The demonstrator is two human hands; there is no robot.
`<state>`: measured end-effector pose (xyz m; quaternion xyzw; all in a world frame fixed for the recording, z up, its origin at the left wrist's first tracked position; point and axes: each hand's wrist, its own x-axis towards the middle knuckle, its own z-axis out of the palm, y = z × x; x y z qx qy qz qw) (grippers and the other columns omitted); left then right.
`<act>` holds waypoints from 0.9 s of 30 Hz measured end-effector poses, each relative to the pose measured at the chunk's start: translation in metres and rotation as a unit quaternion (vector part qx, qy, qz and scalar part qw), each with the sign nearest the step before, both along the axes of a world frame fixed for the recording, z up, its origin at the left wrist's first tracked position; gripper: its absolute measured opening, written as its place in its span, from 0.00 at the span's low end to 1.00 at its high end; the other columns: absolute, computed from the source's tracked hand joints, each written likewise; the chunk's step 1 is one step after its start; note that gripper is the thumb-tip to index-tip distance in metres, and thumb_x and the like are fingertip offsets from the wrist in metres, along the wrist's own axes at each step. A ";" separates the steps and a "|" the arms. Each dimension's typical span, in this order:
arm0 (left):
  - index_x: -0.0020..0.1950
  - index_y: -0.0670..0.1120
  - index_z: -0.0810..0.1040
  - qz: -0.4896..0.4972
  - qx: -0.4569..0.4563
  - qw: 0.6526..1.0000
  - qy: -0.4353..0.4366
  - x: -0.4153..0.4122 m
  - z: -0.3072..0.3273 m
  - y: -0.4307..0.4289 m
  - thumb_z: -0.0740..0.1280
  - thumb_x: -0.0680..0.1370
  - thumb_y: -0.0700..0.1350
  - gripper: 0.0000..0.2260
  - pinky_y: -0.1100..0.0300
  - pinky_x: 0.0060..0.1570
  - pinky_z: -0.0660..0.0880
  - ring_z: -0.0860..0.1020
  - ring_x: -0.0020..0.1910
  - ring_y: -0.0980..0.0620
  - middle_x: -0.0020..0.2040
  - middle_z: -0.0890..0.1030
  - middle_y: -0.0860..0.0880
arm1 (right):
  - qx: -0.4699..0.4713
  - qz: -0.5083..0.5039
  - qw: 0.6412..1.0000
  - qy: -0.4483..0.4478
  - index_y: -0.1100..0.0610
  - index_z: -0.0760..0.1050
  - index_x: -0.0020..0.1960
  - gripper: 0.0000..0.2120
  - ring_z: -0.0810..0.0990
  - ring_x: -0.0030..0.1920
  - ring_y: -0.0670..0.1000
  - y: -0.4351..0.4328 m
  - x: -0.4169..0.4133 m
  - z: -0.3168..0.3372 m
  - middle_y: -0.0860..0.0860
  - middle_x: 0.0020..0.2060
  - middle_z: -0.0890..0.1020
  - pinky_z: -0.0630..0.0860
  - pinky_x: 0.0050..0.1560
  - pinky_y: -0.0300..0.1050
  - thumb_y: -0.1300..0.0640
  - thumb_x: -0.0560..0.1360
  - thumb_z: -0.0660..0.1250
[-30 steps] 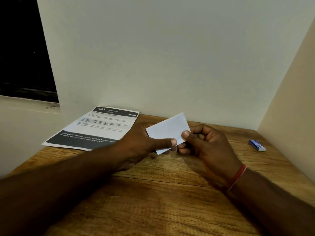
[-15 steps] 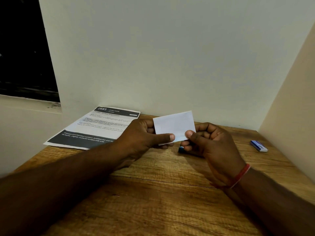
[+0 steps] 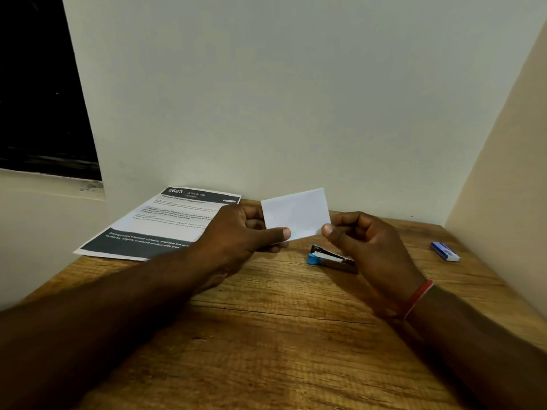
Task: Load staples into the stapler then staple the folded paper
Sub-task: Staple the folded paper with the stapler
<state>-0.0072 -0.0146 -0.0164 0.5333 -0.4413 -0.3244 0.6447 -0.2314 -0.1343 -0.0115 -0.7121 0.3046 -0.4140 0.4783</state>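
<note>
I record a wooden table with a printed sheet at far left. The left hand and right hand each pinch a lower corner of the folded paper, held upright above the table. The blue stapler lies ungripped just below the paper, and the staple box lies well to the right. I cannot tell whether staples are loaded. In my judgement, one hand must next let go and take the stapler.

stapler: rear behind right grip | printed sheet: small text illegible
</note>
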 end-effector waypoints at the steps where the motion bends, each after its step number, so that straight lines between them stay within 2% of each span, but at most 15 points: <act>1: 0.65 0.39 0.86 0.007 -0.006 1.000 0.002 0.002 0.000 0.000 0.81 0.77 0.34 0.17 0.54 0.51 0.89 0.92 0.50 0.37 0.52 0.92 0.37 | -0.033 -0.016 0.997 0.068 0.49 0.86 0.58 0.14 0.88 0.47 0.42 -0.004 -0.003 -0.001 0.45 0.48 0.91 0.80 0.46 0.34 0.50 0.75 0.84; 3: 0.62 0.38 0.87 0.022 -0.012 1.000 -0.002 0.006 -0.002 -0.001 0.81 0.78 0.35 0.13 0.53 0.52 0.89 0.90 0.53 0.33 0.50 0.91 0.36 | -0.073 -0.052 0.973 0.212 0.44 0.85 0.61 0.23 0.84 0.52 0.41 -0.012 -0.009 -0.004 0.41 0.53 0.87 0.78 0.47 0.37 0.43 0.69 0.87; 4: 0.61 0.39 0.87 0.027 -0.012 1.000 -0.008 0.007 -0.002 -0.001 0.81 0.78 0.36 0.12 0.52 0.53 0.89 0.90 0.54 0.32 0.49 0.92 0.37 | -0.069 -0.055 0.963 0.254 0.44 0.85 0.61 0.24 0.82 0.52 0.41 -0.012 -0.010 -0.006 0.41 0.54 0.85 0.78 0.45 0.37 0.43 0.69 0.87; 7: 0.61 0.39 0.87 0.033 -0.016 0.999 -0.024 0.008 -0.006 -0.003 0.81 0.78 0.36 0.12 0.54 0.51 0.89 0.91 0.48 0.38 0.48 0.91 0.37 | -0.096 -0.060 0.946 0.305 0.45 0.88 0.55 0.14 0.82 0.48 0.44 -0.015 -0.008 -0.012 0.46 0.50 0.86 0.76 0.42 0.39 0.45 0.72 0.85; 10: 0.62 0.39 0.87 0.033 -0.029 0.999 -0.022 0.007 -0.008 -0.005 0.81 0.78 0.36 0.13 0.54 0.50 0.88 0.90 0.46 0.44 0.47 0.91 0.37 | -0.145 -0.061 0.933 0.324 0.46 0.88 0.52 0.07 0.83 0.47 0.45 -0.016 -0.007 -0.012 0.45 0.47 0.87 0.75 0.42 0.38 0.47 0.76 0.82; 12: 0.64 0.39 0.86 0.035 -0.036 0.999 -0.016 0.006 -0.009 -0.006 0.80 0.79 0.35 0.14 0.56 0.49 0.88 0.91 0.47 0.44 0.48 0.91 0.38 | -0.119 -0.048 0.953 0.275 0.49 0.87 0.52 0.05 0.84 0.41 0.42 -0.015 -0.005 -0.015 0.46 0.43 0.88 0.76 0.39 0.37 0.50 0.79 0.80; 14: 0.66 0.39 0.85 0.031 -0.042 0.999 -0.004 0.004 -0.008 -0.007 0.79 0.80 0.34 0.15 0.56 0.50 0.88 0.92 0.49 0.42 0.50 0.92 0.39 | -0.012 0.000 0.989 0.145 0.56 0.85 0.54 0.03 0.82 0.32 0.45 -0.005 -0.002 -0.019 0.55 0.39 0.87 0.77 0.31 0.37 0.57 0.82 0.77; 16: 0.68 0.39 0.84 0.017 -0.047 0.999 0.013 0.002 -0.008 -0.006 0.78 0.81 0.33 0.16 0.54 0.53 0.89 0.92 0.53 0.41 0.54 0.91 0.37 | 0.070 0.038 0.996 0.049 0.58 0.84 0.55 0.02 0.81 0.36 0.51 0.007 0.004 -0.017 0.66 0.43 0.85 0.78 0.32 0.43 0.60 0.83 0.76; 19: 0.70 0.40 0.84 0.005 -0.054 0.998 0.026 0.001 -0.008 -0.006 0.78 0.81 0.33 0.18 0.52 0.55 0.89 0.92 0.55 0.41 0.56 0.91 0.38 | 0.122 0.084 0.989 -0.007 0.58 0.84 0.58 0.05 0.80 0.43 0.58 0.022 0.011 -0.013 0.69 0.50 0.87 0.76 0.34 0.44 0.61 0.82 0.74; 23: 0.70 0.40 0.84 0.014 -0.057 0.998 0.018 -0.003 -0.008 -0.006 0.79 0.81 0.35 0.17 0.52 0.54 0.88 0.92 0.52 0.44 0.55 0.91 0.39 | 0.121 0.129 0.984 -0.018 0.61 0.81 0.63 0.10 0.88 0.50 0.60 0.030 0.014 -0.013 0.62 0.55 0.90 0.79 0.37 0.49 0.60 0.83 0.72; 27: 0.68 0.42 0.85 0.033 -0.052 0.998 -0.012 -0.005 -0.007 -0.004 0.80 0.80 0.37 0.17 0.42 0.62 0.88 0.92 0.53 0.43 0.52 0.92 0.42 | 0.145 0.153 0.976 -0.052 0.63 0.79 0.66 0.15 0.90 0.54 0.61 0.029 0.015 -0.014 0.63 0.57 0.90 0.84 0.43 0.54 0.59 0.81 0.73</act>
